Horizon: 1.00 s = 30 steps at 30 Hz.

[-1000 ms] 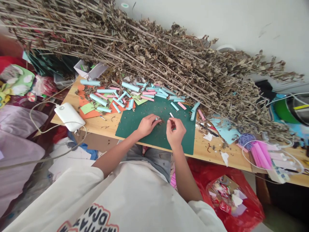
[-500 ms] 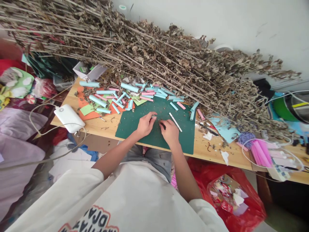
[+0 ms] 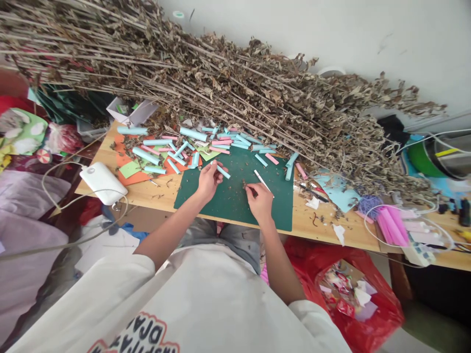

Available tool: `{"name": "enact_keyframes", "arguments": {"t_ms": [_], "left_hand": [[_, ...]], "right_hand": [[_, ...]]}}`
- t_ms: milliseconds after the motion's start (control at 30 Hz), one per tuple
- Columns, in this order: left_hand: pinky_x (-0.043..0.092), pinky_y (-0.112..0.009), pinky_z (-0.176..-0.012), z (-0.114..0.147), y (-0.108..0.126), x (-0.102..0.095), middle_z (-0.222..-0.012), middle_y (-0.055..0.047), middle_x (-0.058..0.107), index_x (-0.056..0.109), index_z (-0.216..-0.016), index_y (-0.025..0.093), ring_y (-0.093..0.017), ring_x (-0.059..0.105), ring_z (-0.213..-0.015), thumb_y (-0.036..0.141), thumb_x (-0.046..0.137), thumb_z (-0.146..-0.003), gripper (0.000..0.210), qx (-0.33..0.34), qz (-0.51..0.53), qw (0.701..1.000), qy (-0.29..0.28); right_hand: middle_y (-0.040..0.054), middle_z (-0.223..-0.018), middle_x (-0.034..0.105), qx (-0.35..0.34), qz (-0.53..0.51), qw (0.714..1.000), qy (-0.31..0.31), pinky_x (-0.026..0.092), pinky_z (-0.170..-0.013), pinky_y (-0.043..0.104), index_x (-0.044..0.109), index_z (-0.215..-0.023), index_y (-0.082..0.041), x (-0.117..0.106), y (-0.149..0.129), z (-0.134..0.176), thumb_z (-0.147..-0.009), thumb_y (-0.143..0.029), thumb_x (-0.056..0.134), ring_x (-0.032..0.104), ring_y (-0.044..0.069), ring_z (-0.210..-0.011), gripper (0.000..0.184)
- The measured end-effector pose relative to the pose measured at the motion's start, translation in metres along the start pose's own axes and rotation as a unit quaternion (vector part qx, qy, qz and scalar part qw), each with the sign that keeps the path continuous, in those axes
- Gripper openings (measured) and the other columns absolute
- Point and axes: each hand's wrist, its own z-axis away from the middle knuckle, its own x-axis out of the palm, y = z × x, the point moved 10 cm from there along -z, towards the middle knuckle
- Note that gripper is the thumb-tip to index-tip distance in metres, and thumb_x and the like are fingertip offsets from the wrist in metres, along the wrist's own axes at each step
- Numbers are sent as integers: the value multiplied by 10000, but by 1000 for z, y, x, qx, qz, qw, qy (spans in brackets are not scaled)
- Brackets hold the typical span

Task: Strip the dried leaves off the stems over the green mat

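Nearest is the person's white T-shirt [image 3: 206, 299], with printed lettering low on its front. Below the table's edge, on the right, a red plastic bag [image 3: 384, 306] gapes open; inside lie red wrappers [image 3: 345, 307] and crumpled white paper [image 3: 362, 296].

Over a green cutting mat [image 3: 235, 203] on the wooden table [image 3: 344, 235], the right hand [image 3: 260, 200] has its thumb and forefinger together on brown dry bits [image 3: 244, 185], too small to make out well. The left hand [image 3: 208, 185] clamps a light blue tube [image 3: 223, 170] between thumb and fingers; the tube's free end points toward the middle of the mat. A slim white stick [image 3: 262, 180] lies on the mat just beyond the right hand.

A white power bank [image 3: 103, 183] with a cable sits toward the left end of the table. To the right are a ball of purple string [image 3: 370, 207] and a pink bundle [image 3: 393, 225].

Farther back, blue and pink tubes [image 3: 194, 134] lie heaped, partly over orange paper [image 3: 137, 176]. Behind their left end, an open white box [image 3: 144, 114] holds green pieces. At far right stands a round green container [image 3: 423, 159], a yellow strip showing across its dark inside. A great bundle of dried stalks [image 3: 228, 78] spans the back, against a pale wall [image 3: 368, 34].
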Motion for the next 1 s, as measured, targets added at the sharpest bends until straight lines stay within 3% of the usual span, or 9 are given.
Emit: {"name": "enact_keyframes", "arguments": {"t_ms": [167, 267, 333, 400, 467, 533, 700, 900, 1000], "left_hand": [[328, -157, -430, 3, -6, 5, -735, -29, 624, 547, -831, 152, -43, 447, -497, 482, 600, -875, 337, -27, 3, 1000, -8], [377, -184, -481, 6, 4, 8, -743, -26, 631, 563, -852, 166, -67, 475, -527, 527, 525, -907, 368, 55, -139, 988, -23], [431, -208, -575, 13, 16, 19, -770, -23, 643, 593, -881, 175, -93, 525, -601, 491, 503, -930, 332, 154, -295, 941, -58], [462, -239, -708, 22, 19, 33, -839, -30, 661, 619, -924, 184, -124, 581, -726, 425, 499, -948, 271, 240, -429, 865, -104], [464, -268, -802, 27, 14, 42, -921, -47, 672, 628, -967, 188, -155, 608, -840, 384, 483, -962, 245, 287, -502, 804, -136], [469, -279, -821, 28, 8, 44, -970, -63, 671, 626, -1001, 185, -171, 618, -886, 373, 463, -972, 250, 309, -528, 778, -146], [481, -278, -794, 26, -2, 48, -960, -74, 654, 620, -1036, 182, -179, 615, -891, 370, 422, -989, 277, 330, -550, 749, -168], [479, -280, -780, 29, -3, 52, -954, -79, 637, 607, -1027, 171, -184, 604, -890, 366, 377, -1002, 302, 339, -574, 723, -181], [475, -282, -778, 30, -4, 53, -946, -80, 630, 604, -1026, 170, -186, 599, -883, 358, 376, -1002, 296, 343, -578, 718, -183]], "right_hand": [[53, -829, 692, 28, -80, 996, 25, 494, -624, 271, 709, -861, -184, -6, -13, -4, -894, -330, 547, 606, 149, -683, 221], [55, -840, 697, 44, -113, 992, 38, 502, -625, 271, 710, -863, -185, -9, -16, -7, -880, -341, 570, 615, 153, -698, 211], [52, -829, 691, 56, -137, 988, 51, 507, -630, 273, 708, -859, -182, -11, -15, -10, -865, -346, 591, 618, 154, -700, 201], [48, -827, 682, 61, -158, 984, 62, 511, -638, 274, 703, -859, -182, -14, -16, -13, -860, -352, 599, 619, 154, -712, 199], [49, -841, 674, 53, -170, 982, 64, 514, -646, 271, 698, -862, -184, -17, -23, -17, -863, -354, 599, 620, 154, -734, 197], [51, -856, 666, 36, -174, 983, 55, 514, -643, 267, 691, -864, -186, -18, -34, -21, -868, -353, 595, 619, 152, -748, 193], [57, -872, 656, 9, -160, 987, 19, 516, -622, 262, 672, -853, -186, -13, -54, -28, -880, -352, 574, 613, 152, -752, 194], [60, -891, 653, 3, -139, 990, -7, 529, -621, 260, 663, -840, -182, -1, -52, -29, -866, -311, 578, 617, 150, -755, 157], [59, -933, 669, 11, -150, 989, -4, 541, -624, 263, 655, -956, -188, -1, -48, -30, -858, -296, 589, 628, 147, -749, 160]]}}
